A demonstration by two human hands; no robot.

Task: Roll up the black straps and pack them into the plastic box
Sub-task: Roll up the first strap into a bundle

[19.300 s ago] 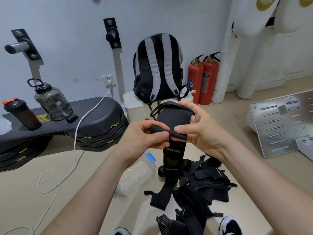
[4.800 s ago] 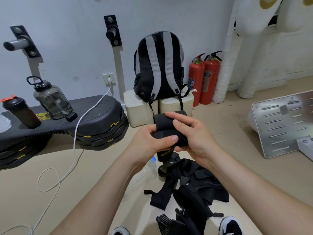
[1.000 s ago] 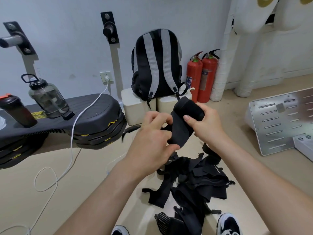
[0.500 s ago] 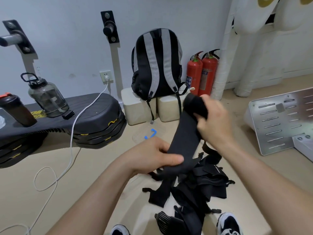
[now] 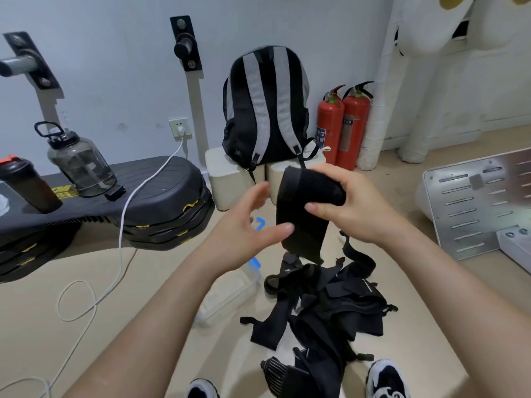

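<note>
A wide black strap [image 5: 301, 222] is held up in mid air, its top wound into a roll and its free end hanging down. My right hand [image 5: 353, 205] grips the roll from the right, thumb underneath. My left hand [image 5: 253, 228] sits just left of the hanging part with fingers spread and relaxed, its thumb tip touching the strap's edge. Below lies a heap of loose black straps [image 5: 330, 305] on the floor. The clear plastic box [image 5: 230, 294] with blue clips lies on the floor left of the heap, partly hidden by my left forearm.
A black and grey backpack [image 5: 267, 107] stands on pale blocks against the wall, two red fire extinguishers [image 5: 344, 124] beside it. A black stepper stack [image 5: 161, 205] with bottles and a white cable is at left. A metal plate [image 5: 474, 202] lies at right. My shoes [image 5: 385, 380] are at the bottom.
My left hand let go of the strap's lower end and rose beside it with fingers open. My right hand came down and leftwards with the roll; the hanging tail is shorter.
</note>
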